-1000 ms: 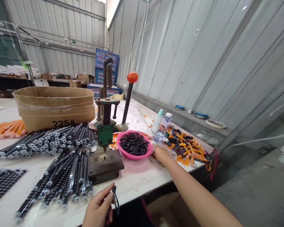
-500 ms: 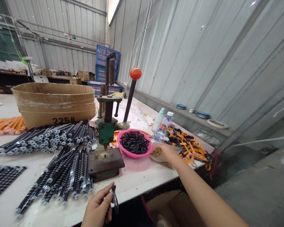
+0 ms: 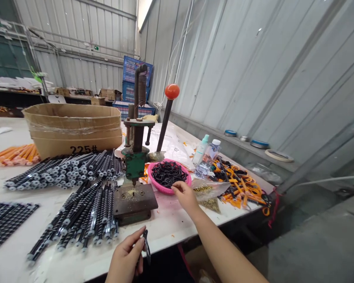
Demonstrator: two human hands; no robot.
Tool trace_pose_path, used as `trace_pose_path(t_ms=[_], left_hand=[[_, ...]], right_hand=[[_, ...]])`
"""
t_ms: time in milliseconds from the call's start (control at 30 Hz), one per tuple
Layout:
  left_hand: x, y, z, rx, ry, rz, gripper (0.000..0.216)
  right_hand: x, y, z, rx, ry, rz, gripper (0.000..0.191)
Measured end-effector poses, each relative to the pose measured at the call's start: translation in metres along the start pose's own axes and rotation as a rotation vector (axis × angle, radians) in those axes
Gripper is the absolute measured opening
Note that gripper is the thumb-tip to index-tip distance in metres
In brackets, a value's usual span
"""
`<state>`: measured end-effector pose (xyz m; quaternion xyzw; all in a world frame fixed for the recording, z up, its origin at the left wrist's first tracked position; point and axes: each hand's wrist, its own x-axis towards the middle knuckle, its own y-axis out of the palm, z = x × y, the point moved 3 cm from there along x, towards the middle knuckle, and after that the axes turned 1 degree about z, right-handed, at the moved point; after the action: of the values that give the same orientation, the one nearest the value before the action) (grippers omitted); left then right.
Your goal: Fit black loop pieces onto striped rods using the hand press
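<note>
My left hand (image 3: 127,254) is at the table's front edge, thumb and fingers closed on a black cord loop (image 3: 148,248) that hangs down. My right hand (image 3: 185,195) is in front of the pink basket (image 3: 155,187), its fingertips pinched together by the rim; whatever they hold is too small to make out. Black loops (image 3: 169,174) fill the basket. Left of it stands a green hand press (image 3: 135,165) with a steel base (image 3: 135,199) and an orange-knobbed lever (image 3: 166,118). A clear bag of small brass-coloured pieces (image 3: 205,189) lies right of the basket.
Bundles of black-and-silver striped rods (image 3: 85,220) lie left of the press, before a cardboard box (image 3: 73,133). Orange sticks (image 3: 14,154) are at far left. Two bottles (image 3: 208,159) and a heap of orange and black straps (image 3: 244,184) sit at right, near the metal wall.
My right hand has moved left, from the bag of brass-coloured pieces to the front of the pink basket. My left hand still holds the black loop. The view has shifted slightly.
</note>
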<state>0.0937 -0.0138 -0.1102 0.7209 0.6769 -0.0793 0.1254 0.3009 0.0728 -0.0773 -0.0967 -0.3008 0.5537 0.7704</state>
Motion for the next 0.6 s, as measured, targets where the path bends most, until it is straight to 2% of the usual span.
trace_pose_path(t_ms=[100,233,367,500,600], left_hand=[[0.003,0.002,0.000,0.015,-0.010,-0.003,0.052],[0.002,0.005,-0.007,0.031,0.069,0.005,0.045],[-0.001,0.004,-0.013,0.166,0.219,0.004,0.035],[-0.005,0.001,-0.020,0.391,0.473,-0.024,0.028],[-0.009,0.001,-0.022,0.545,0.564,-0.054,0.030]], right_hand=[[-0.028,0.008,0.031,0.105,-0.030,0.093,0.010],[-0.077,0.028,0.066,0.348,-0.054,0.241,0.016],[-0.097,0.041,0.067,0.495,0.029,0.188,0.015],[-0.099,0.044,0.061,0.525,0.075,0.145,0.015],[-0.100,0.043,0.061,0.541,0.114,0.097,0.015]])
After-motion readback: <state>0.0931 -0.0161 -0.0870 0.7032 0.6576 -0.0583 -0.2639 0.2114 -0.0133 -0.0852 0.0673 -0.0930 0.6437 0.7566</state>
